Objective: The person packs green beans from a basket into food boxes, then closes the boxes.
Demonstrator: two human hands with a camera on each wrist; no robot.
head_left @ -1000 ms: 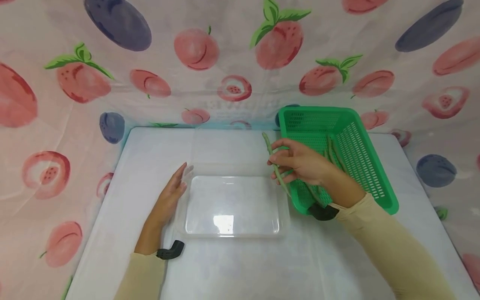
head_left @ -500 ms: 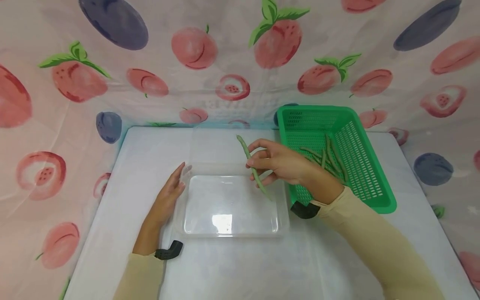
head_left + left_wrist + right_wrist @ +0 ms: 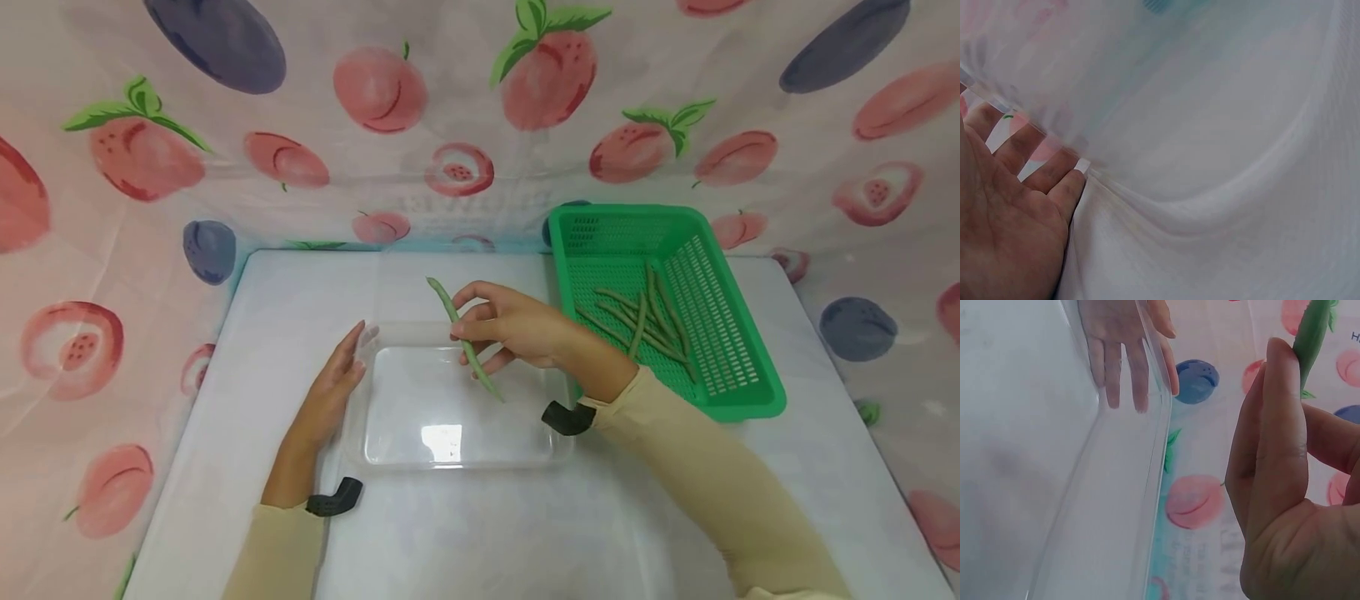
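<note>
A green bean (image 3: 467, 343) is pinched between the thumb and fingers of my right hand (image 3: 517, 327), which hovers over a clear plastic container (image 3: 461, 468). The bean slants, its upper end pointing away from me. In the right wrist view, part of the green bean (image 3: 1314, 337) shows at the fingertips. My left hand (image 3: 332, 392) rests against the container's left side with its fingers extended. The left wrist view shows that hand's fingers (image 3: 1019, 147) behind the clear wall, its palm facing the container. No beans show inside the container.
To the right stands a green perforated basket (image 3: 750, 333) with several green beans (image 3: 660, 317) lying in it. A white cloth covers the table (image 3: 465, 542). Behind it hangs a fruit-printed curtain (image 3: 315, 92).
My right hand has carried the bean leftward from beside the basket to above the container. More beans in the basket are uncovered. My left hand keeps its place at the container.
</note>
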